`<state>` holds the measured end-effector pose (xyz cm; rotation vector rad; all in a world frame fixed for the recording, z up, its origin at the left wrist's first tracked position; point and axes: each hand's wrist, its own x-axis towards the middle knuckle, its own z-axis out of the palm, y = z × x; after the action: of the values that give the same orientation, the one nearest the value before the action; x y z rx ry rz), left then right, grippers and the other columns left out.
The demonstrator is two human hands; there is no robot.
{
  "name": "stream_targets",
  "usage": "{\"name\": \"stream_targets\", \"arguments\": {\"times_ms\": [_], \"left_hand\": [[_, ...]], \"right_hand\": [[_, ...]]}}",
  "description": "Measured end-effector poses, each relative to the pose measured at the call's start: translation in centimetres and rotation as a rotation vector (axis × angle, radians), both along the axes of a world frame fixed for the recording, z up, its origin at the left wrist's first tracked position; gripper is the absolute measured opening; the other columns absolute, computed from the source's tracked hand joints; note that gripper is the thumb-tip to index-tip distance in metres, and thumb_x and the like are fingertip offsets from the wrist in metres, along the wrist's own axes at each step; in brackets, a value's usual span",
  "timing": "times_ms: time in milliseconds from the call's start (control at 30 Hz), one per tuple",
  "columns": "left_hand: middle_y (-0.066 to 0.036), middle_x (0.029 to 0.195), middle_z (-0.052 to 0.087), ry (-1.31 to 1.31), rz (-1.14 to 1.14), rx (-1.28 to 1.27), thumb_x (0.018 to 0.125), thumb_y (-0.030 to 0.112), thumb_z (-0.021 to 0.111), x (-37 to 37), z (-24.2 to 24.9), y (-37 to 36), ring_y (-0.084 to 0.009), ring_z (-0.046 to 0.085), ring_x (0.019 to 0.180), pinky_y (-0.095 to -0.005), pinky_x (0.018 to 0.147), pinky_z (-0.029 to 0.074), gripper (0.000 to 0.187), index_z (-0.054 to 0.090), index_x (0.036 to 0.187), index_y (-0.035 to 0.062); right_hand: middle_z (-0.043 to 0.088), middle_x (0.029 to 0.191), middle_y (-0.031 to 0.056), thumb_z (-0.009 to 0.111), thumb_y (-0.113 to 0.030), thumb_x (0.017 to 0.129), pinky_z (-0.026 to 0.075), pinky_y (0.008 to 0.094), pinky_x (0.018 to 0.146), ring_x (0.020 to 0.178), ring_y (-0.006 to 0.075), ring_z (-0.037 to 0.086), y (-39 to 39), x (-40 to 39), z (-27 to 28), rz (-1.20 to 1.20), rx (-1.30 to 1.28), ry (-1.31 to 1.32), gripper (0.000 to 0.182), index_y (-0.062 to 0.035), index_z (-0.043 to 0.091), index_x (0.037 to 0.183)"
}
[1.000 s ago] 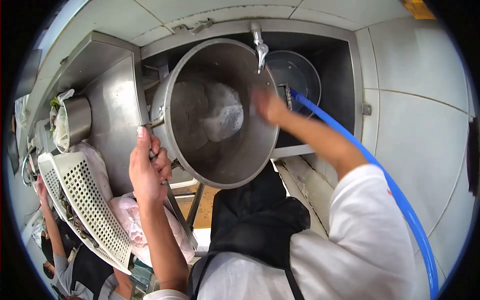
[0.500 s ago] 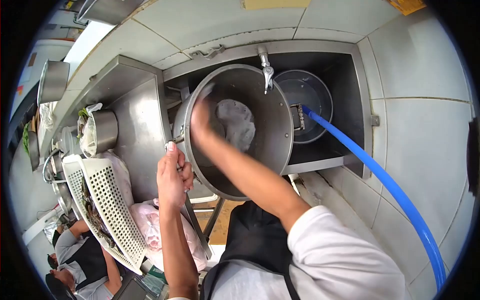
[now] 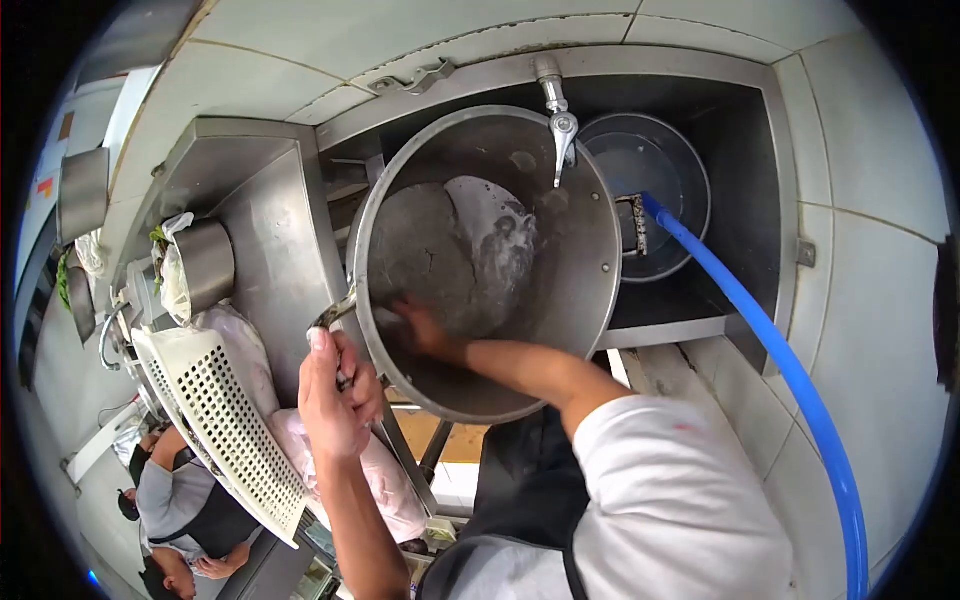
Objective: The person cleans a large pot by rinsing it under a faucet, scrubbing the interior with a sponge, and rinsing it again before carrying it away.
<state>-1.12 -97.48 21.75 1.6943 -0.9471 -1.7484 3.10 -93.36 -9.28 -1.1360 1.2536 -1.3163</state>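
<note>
A large grey metal pot (image 3: 490,390) is tilted in the sink with its mouth towards me. Some murky, foamy water (image 3: 500,240) lies inside it. My left hand (image 3: 338,395) is wrapped round the pot's side handle (image 3: 338,310), thumb on top. Deep in the pot, my right hand (image 3: 425,330) is close to the inner wall at the lower left. Motion smears its fingers, and I cannot tell whether it holds anything.
A tap (image 3: 560,125) hangs over the pot's rim. A blue hose (image 3: 770,320) runs into a round basin (image 3: 690,170) on the right. Left stand a white perforated basket (image 3: 235,420), pink-filled plastic bags (image 3: 385,480) and a smaller pot (image 3: 210,265). Two people are at lower left.
My right hand has swept from the upper left of the pot's inside down to its lower left wall. The water has shifted. My left hand keeps its hold on the handle.
</note>
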Motion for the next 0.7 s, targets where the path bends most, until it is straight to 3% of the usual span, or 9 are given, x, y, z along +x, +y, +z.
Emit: {"name": "stream_targets", "arguments": {"times_ms": [100,167,300,433,500,533,600,667,700], "left_hand": [[0.004,0.042,0.022,-0.019,0.011,0.011,0.091,0.044,0.031,0.3,-0.1,0.2,-0.0052,0.017,0.032,-0.0213,0.030,0.016,0.042,0.033,0.067,0.0096],[0.004,0.042,0.021,-0.015,0.012,0.014,0.091,0.044,0.031,0.3,-0.1,0.0,-0.0051,0.017,0.032,-0.0212,0.030,0.016,0.042,0.032,0.066,0.0099],[0.006,0.040,0.017,-0.002,0.019,0.029,0.090,0.048,0.028,0.8,-0.3,0.2,-0.0052,0.013,0.029,-0.0215,0.028,0.013,0.042,0.030,0.065,0.0140],[0.005,0.041,0.020,0.027,0.037,0.049,0.091,0.046,0.029,0.8,-0.2,0.4,-0.0049,0.015,0.032,-0.0213,0.030,0.013,0.043,0.030,0.066,0.0112],[0.005,0.041,0.020,0.050,0.032,0.047,0.091,0.047,0.028,0.9,-0.3,0.3,-0.0050,0.015,0.032,-0.0213,0.029,0.013,0.043,0.030,0.066,0.0115],[0.005,0.041,0.020,0.062,0.024,0.043,0.091,0.047,0.028,0.9,-0.4,0.3,-0.0050,0.015,0.032,-0.0213,0.029,0.013,0.043,0.030,0.066,0.0115],[0.005,0.041,0.020,0.062,0.022,0.043,0.090,0.047,0.029,1.1,-0.4,0.3,-0.0049,0.014,0.032,-0.0213,0.029,0.013,0.043,0.030,0.065,0.0117],[0.005,0.041,0.020,0.034,0.042,0.046,0.090,0.047,0.029,0.7,-0.3,0.4,-0.0048,0.013,0.032,-0.0211,0.029,0.012,0.044,0.030,0.065,0.0118],[0.005,0.041,0.020,0.033,0.035,0.043,0.090,0.048,0.030,0.7,-0.4,0.3,-0.0049,0.013,0.032,-0.0212,0.029,0.013,0.044,0.030,0.065,0.0119]], "right_hand": [[0.040,0.117,0.0278,0.050,-0.012,0.075,0.025,0.0471,0.098,0.115,0.0427,0.034,-10.9,2.9,0.1,-0.578,0.007,0.111,0.044,0.0015,0.043,0.117],[0.037,0.123,0.0276,0.045,-0.015,0.079,0.025,0.0475,0.097,0.117,0.0423,0.032,-19.9,0.4,-2.9,-1.196,0.401,0.274,0.050,0.0065,0.035,0.123],[0.026,0.133,0.0256,0.040,-0.018,0.085,0.020,0.0468,0.101,0.123,0.0409,0.024,-21.3,-3.7,-1.4,-1.319,0.679,0.109,0.053,0.0065,0.025,0.129],[0.014,0.138,0.0232,0.031,-0.024,0.091,0.007,0.0395,0.106,0.129,0.0368,0.010,-11.6,3.4,3.9,-0.687,-0.113,-0.087,0.055,0.0053,0.013,0.133],[0.014,0.140,0.0180,0.028,-0.027,0.092,0.008,0.0346,0.105,0.131,0.0294,0.010,-7.1,0.7,7.8,-0.067,0.303,-0.564,0.053,0.0014,0.013,0.134],[0.014,0.140,0.0180,0.028,-0.027,0.092,0.008,0.0346,0.105,0.131,0.0294,0.010,-7.2,-2.6,10.7,-0.075,0.297,-0.553,0.053,0.0014,0.013,0.134],[0.026,0.136,0.0155,0.028,-0.035,0.091,0.015,0.0340,0.104,0.128,0.0252,0.018,-7.7,-7.3,16.6,-0.102,0.475,-0.996,0.053,0.0020,0.029,0.129],[0.037,0.128,0.0116,0.027,-0.036,0.092,0.023,0.0339,0.100,0.122,0.0202,0.027,-14.0,-8.2,12.5,-0.471,0.509,-1.436,0.051,0.0015,0.035,0.125],[0.037,0.128,0.0116,0.027,-0.036,0.092,0.023,0.0339,0.100,0.122,0.0202,0.027,-13.5,-7.4,12.0,-0.470,0.511,-1.438,0.051,0.0015,0.035,0.125]]}}
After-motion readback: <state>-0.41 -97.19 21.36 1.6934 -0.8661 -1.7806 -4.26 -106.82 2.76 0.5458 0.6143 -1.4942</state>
